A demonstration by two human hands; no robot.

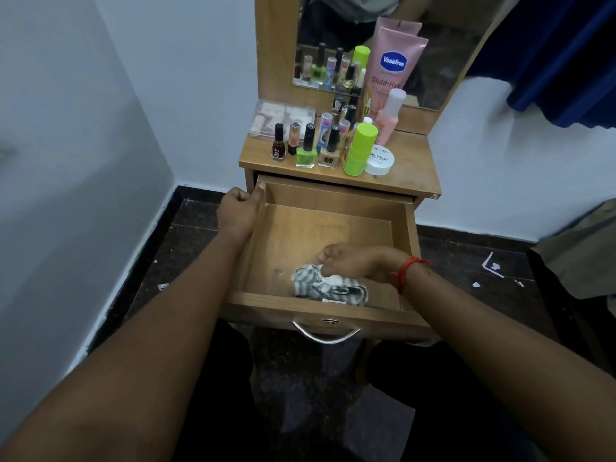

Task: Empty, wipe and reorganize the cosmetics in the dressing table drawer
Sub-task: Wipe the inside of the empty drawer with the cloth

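The wooden drawer (pixel 333 225) of the dressing table stands pulled out, its inside bare apart from a striped grey-and-white cloth (pixel 320 286) at the front. My right hand (pixel 353 260) holds the cloth bunched against the drawer floor. My left hand (pixel 240 208) grips the drawer's left wall near the back corner, thumb over the top edge. The cosmetics stand on the tabletop (pixel 410 168): nail polish bottles (pixel 308 146), a green bottle (pixel 360 150), a white jar (pixel 380 163), a pink Vaseline tube (pixel 393 65) and a pink bottle (pixel 390 116).
A clear palette case (pixel 283 120) lies at the tabletop's back left. The mirror (pixel 366 38) rises behind the cosmetics. A metal handle (pixel 325 335) hangs on the drawer front. White walls close in on the left and right; blue fabric (pixel 566 55) hangs at upper right. The floor is dark.
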